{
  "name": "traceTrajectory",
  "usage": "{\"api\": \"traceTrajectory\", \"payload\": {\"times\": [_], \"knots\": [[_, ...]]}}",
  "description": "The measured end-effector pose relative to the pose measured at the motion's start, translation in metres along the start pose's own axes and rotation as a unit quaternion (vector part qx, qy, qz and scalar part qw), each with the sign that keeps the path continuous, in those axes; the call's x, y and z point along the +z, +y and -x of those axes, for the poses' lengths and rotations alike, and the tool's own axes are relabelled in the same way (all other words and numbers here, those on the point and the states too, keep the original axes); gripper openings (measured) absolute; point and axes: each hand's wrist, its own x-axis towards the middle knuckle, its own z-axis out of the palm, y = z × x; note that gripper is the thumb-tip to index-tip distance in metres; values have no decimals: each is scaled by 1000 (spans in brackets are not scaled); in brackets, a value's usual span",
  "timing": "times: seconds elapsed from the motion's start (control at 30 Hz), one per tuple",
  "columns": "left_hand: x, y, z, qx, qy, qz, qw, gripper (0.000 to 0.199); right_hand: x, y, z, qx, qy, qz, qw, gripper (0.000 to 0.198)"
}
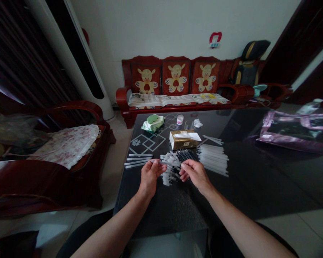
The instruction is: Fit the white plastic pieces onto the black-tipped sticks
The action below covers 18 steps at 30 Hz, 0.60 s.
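My left hand [150, 175] and my right hand [196, 173] meet over the dark table, a short gap apart. A thin, whitish translucent tube [173, 163], like a pen barrel, stretches between them, pinched near each end by thumb and fingers. Below and behind it lies a loose heap of small white pieces [167, 178], too small to name surely. Thin black rods [187, 154], like pen refills, lie just beyond my right hand. Several pale tubes [214, 159] are laid side by side to the right. A few finished-looking white sticks [137, 161] lie left of my left hand.
Beyond the hands, a gold tissue box [185, 139] stands on the black table [244, 179]. Farther back are a green wipes pack [153, 123], a small white jar [180, 119] and crumpled tissue [197, 123]. A purple-edged plastic bag [293, 132] lies right; a wooden sofa [174, 77] stands behind.
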Motion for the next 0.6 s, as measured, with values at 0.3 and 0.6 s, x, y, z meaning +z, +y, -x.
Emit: {"api": "traceTrajectory", "payload": {"times": [0.3,0.6], "knots": [[-1,1,-2,1,9,-5,1000,32,-5,-1,0,-10,-3,-4,1000,32],[1,1,-2,-2,7,-14,1000,33,-4,-1,0,19,-12,12,1000,38]]}}
